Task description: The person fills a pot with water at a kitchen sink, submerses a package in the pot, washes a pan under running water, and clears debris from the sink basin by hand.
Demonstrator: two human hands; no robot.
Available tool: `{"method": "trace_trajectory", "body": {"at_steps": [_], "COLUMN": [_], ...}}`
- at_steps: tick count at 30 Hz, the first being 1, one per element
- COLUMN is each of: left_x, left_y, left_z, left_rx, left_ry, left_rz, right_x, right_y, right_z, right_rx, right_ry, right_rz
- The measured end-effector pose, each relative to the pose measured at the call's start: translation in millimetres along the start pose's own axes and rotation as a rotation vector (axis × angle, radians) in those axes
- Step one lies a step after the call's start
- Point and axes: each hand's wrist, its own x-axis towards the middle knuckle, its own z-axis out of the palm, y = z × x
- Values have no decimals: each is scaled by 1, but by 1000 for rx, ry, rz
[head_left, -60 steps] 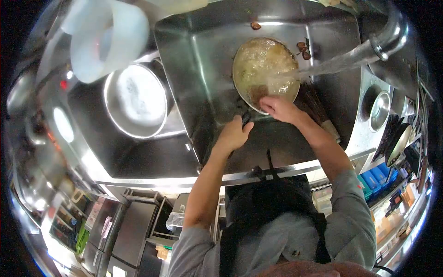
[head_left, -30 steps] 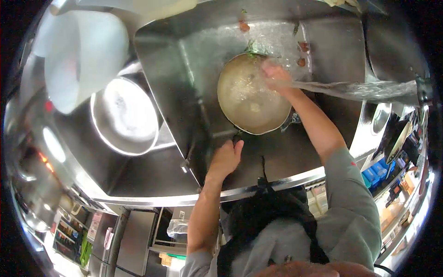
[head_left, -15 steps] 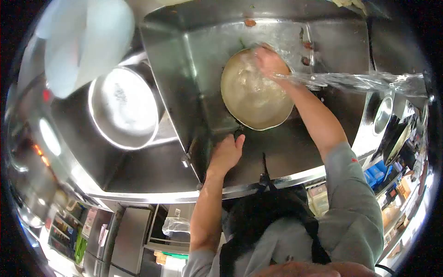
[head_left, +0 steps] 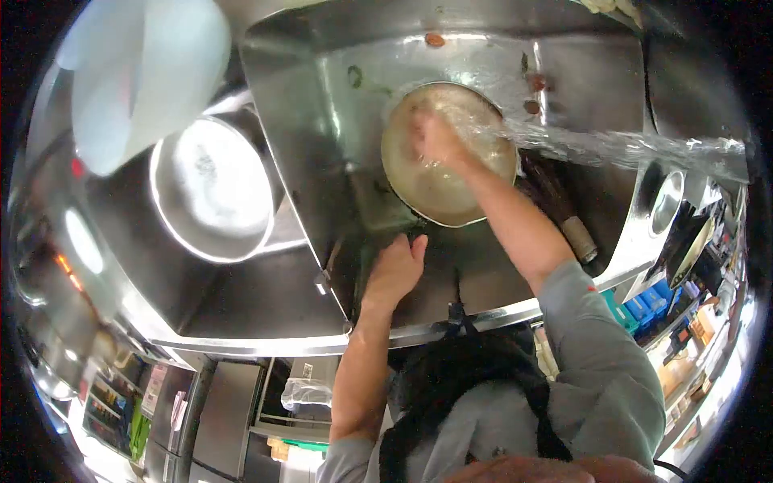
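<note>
Washing step, apparently; mid-frame, left hand (head_left: 396,270) gripped pan (head_left: 451,205) by handle (head_left: 419,225), right hand (head_left: 437,138) inside, grasp unclear; next move called for steadiness

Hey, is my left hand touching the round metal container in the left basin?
Apart. In the head view, the sink divider lies between the left hand and the round metal container, with a clear gap.

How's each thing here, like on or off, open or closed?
Pan: mouth up, cloudy water inside.
Water stream: on, running into the pan.
Left hand: closed, gripping the pan.
Right hand: inside the pan, blurred; grip unclear.
Steel pot: mouth up, bright with glare.
Brown scraps: loose in the sink.
</note>
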Motion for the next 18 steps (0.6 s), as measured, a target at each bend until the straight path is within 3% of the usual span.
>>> {"method": "trace_trajectory", "body": {"at_steps": [2,4,8,10,12,14,15,17,18], "left_x": [3,6,9,6,9,11,11,10,6], "left_y": [-4,-11,-14,-2,-8,-13,-12,-14,-5], "left_z": [-3,-5,1,-6,0,10,11,11,4], "left_rx": [-3,16,-19,-33,-33,-27,-24,-19,-15], "left_ry": [14,-13,-27,-5,16,21,118,210,152], "left_rz": [-13,-27,26,-4,9,44,112,164,82], "right_x": [-50,-97,-76,-33,15,-8,-7,-10,2], "right_y": [-56,3,11,114,-6,-37,-30,-20,-11], "right_z": [-30,-20,-97,-36,-48,-31,-34,-24,-35], "right_rx": [146,-152,-117,139,-373,-69,-81,-121,-259], "right_ry": [-374,-312,-334,249,-146,-99,-92,124,-25], "right_rz": [177,-96,435,-74,186,-148,-147,-491,-238]}}
